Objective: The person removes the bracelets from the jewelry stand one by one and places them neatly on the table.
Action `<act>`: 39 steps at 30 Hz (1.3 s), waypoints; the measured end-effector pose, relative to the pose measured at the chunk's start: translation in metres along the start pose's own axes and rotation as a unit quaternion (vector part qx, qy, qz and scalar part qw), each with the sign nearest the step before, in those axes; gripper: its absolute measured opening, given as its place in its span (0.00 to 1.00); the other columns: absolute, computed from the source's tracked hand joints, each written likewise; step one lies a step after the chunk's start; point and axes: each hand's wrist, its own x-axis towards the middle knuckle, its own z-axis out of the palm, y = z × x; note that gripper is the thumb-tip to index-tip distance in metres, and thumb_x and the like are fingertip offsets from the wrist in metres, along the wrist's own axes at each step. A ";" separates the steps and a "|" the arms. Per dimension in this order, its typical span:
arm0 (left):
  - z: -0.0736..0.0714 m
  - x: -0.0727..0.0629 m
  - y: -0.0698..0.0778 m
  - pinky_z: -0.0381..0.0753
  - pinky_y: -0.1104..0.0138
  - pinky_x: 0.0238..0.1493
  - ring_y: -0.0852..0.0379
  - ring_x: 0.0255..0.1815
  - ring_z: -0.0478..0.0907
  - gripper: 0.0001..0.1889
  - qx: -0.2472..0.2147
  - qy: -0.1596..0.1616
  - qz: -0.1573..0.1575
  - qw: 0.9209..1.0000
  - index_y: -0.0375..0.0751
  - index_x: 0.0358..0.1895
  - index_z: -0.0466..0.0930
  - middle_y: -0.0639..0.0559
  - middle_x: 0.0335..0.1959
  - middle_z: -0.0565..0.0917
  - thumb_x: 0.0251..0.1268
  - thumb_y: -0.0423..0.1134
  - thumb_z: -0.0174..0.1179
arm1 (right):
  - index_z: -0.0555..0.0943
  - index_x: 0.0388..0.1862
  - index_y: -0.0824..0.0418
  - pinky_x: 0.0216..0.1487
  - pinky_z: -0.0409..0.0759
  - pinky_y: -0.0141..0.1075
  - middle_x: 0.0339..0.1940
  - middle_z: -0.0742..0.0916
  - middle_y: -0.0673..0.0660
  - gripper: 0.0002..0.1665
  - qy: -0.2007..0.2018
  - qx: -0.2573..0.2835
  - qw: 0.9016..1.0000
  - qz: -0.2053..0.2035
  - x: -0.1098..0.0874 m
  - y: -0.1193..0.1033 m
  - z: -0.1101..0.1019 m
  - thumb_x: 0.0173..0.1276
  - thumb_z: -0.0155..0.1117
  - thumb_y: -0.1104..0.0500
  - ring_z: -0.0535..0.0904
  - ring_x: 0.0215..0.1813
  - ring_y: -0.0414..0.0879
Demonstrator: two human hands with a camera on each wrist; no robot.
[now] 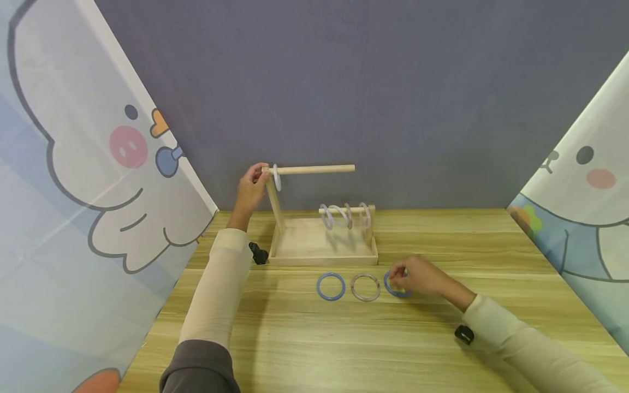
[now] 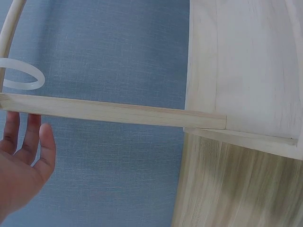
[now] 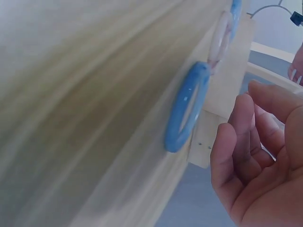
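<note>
My left hand (image 1: pixel 251 184) grips the top of the tall post of a wooden bangle rack (image 1: pixel 275 202); in the left wrist view its fingertips (image 2: pixel 34 120) meet the post's edge. A white bangle (image 1: pixel 277 179) hangs on the upper bar, close to that hand. My right hand (image 1: pixel 419 274) is over a blue bangle (image 1: pixel 386 283) at the right end of a row, partly covering it. In the right wrist view, the loosely bent fingers (image 3: pixel 242 113) are apart from this blue bangle (image 3: pixel 175 120), with nothing seen between them.
A mottled bangle (image 1: pixel 366 300) and another blue bangle (image 1: pixel 331 299) lie left of the right hand on the wooden table (image 1: pixel 314 349). Several pale bangles (image 1: pixel 326 218) hang on the rack's lower bar. Behind the rack rises a grey wall (image 1: pixel 344 82).
</note>
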 end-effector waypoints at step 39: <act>0.001 -0.001 0.000 0.78 0.72 0.36 0.58 0.48 0.76 0.21 -0.016 0.000 0.004 1.000 0.48 0.67 0.75 0.38 0.59 0.81 0.79 0.52 0.54 | 0.87 0.46 0.57 0.28 0.83 0.32 0.35 0.89 0.51 0.08 0.068 0.044 0.997 -0.021 0.051 -0.059 -0.022 0.71 0.67 0.58 0.83 0.26 0.38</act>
